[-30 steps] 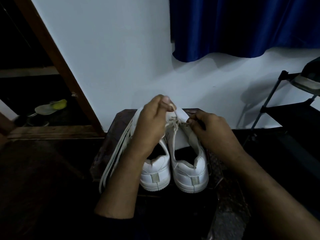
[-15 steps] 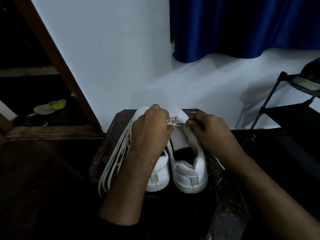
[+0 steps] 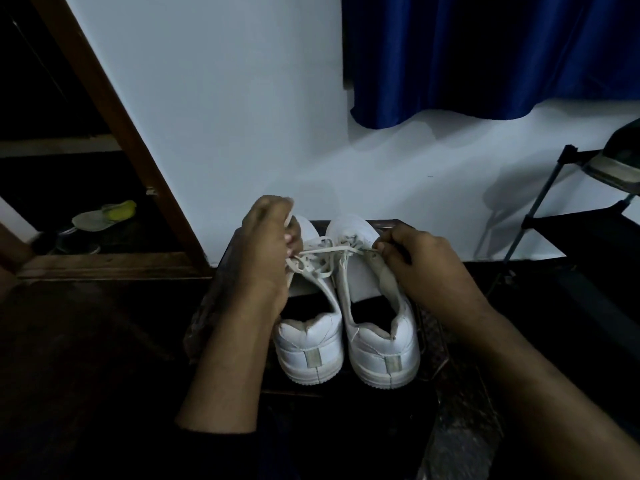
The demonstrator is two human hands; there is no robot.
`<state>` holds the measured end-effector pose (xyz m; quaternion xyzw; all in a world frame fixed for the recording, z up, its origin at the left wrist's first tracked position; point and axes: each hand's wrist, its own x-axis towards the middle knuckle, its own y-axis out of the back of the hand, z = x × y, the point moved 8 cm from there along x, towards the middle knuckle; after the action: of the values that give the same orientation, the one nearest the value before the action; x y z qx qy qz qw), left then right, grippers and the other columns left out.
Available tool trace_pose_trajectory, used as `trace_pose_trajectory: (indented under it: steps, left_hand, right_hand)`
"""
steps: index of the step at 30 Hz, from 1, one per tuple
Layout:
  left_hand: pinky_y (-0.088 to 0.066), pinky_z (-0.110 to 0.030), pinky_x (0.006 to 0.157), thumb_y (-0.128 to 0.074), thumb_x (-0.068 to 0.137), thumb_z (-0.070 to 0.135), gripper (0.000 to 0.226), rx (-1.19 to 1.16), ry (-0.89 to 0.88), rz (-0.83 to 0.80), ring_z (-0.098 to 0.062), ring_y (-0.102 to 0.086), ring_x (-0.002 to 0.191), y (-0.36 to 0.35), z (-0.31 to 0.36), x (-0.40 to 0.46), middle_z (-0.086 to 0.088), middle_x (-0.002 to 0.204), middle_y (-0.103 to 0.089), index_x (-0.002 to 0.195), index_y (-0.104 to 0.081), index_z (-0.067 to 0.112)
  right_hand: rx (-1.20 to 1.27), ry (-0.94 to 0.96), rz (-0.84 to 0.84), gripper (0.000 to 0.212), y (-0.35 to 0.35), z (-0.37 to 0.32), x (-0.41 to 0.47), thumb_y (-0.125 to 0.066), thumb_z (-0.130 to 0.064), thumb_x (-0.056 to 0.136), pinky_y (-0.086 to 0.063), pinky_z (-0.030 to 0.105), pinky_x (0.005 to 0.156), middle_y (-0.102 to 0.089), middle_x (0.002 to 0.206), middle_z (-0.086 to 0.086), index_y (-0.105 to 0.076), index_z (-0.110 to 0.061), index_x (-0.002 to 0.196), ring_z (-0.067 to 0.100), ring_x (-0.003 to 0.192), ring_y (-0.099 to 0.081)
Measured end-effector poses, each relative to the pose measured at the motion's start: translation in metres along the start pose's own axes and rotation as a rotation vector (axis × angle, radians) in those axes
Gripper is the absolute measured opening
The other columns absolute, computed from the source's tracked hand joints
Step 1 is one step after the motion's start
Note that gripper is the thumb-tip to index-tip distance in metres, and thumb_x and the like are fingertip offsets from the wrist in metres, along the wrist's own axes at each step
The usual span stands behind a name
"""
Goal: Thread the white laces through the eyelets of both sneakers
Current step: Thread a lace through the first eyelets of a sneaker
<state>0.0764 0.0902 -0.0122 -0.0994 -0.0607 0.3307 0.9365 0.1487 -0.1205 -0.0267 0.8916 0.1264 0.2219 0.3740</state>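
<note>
Our left hand [image 3: 266,251] at 9 o'clock & right hand [image 3: 420,263] at 3 each pinch the white lace [image 3: 332,251], fingers curled, above two white sneakers [image 3: 377,327].

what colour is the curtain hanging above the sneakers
Deep blue curtain, clearest in the head view.

Both sneakers [image 3: 346,344] were white with pale grey heel tabs, the lace [image 3: 329,252] off-white, the curtain [image 3: 485,53] deep blue, the wall [image 3: 225,116] plain white, the door frame [image 3: 114,116] brown and the stool [image 3: 381,420] dark.
</note>
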Motion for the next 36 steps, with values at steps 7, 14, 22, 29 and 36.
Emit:
trace_pose_trajectory:
  steps: [7,14,22,29,36]
  left_hand:
    - [-0.049,-0.037,0.064,-0.061,0.095,0.055,0.033,1.111,-0.653,0.259,-0.028,-0.065,0.072,-0.005,0.055,-0.030,0.000,0.074,-0.064,0.085,-0.068,0.024]
    - [-0.038,-0.035,0.084,-0.072,0.091,0.039,0.019,1.296,-0.618,-0.135,-0.022,-0.054,0.100,-0.029,0.015,-0.021,0.003,0.098,-0.045,0.083,-0.077,0.023]
    - [-0.036,-0.031,0.082,-0.066,0.078,0.004,0.026,0.885,-0.574,0.012,-0.019,-0.058,0.089,-0.018,0.026,-0.026,0.007,0.107,-0.059,0.098,-0.060,0.020]
    - [-0.017,-0.034,0.100,-0.064,0.082,0.067,0.036,1.188,-0.599,-0.363,-0.006,-0.041,0.129,-0.047,0.003,-0.034,0.018,0.130,-0.053,0.101,-0.071,0.038]
    - [-0.029,-0.044,0.111,-0.062,0.079,0.045,0.033,1.178,-0.480,-0.378,-0.010,-0.045,0.126,-0.027,0.000,-0.025,0.021,0.129,-0.051,0.112,-0.064,0.047]
  right_hand:
    - [0.004,0.036,-0.008,0.014,-0.003,-0.003,0.000,-0.058,-0.019,0.098,-0.053,0.038,0.082,-0.074,0.101,-0.003,-0.070,-0.020,0.104,0.021,0.094,-0.068]
    - [-0.013,0.080,-0.014,0.015,-0.004,-0.006,-0.001,-0.057,-0.016,0.098,-0.053,0.040,0.080,-0.074,0.102,-0.002,-0.070,-0.019,0.104,0.023,0.093,-0.068]
    - [-0.034,0.168,-0.067,0.039,-0.010,-0.017,-0.002,-0.040,-0.025,0.092,-0.053,0.040,0.090,-0.065,0.124,0.001,-0.068,-0.023,0.119,0.021,0.115,-0.061]
    - [-0.252,0.163,-0.157,0.042,-0.021,-0.020,0.002,-0.038,-0.045,0.086,-0.053,0.046,0.085,-0.057,0.115,0.001,-0.059,-0.032,0.120,0.025,0.115,-0.052]
    - [0.108,0.059,-0.096,0.023,-0.028,-0.017,0.018,-0.056,-0.040,0.097,-0.045,0.034,0.074,-0.062,0.086,0.001,-0.060,-0.020,0.086,0.018,0.085,-0.059]
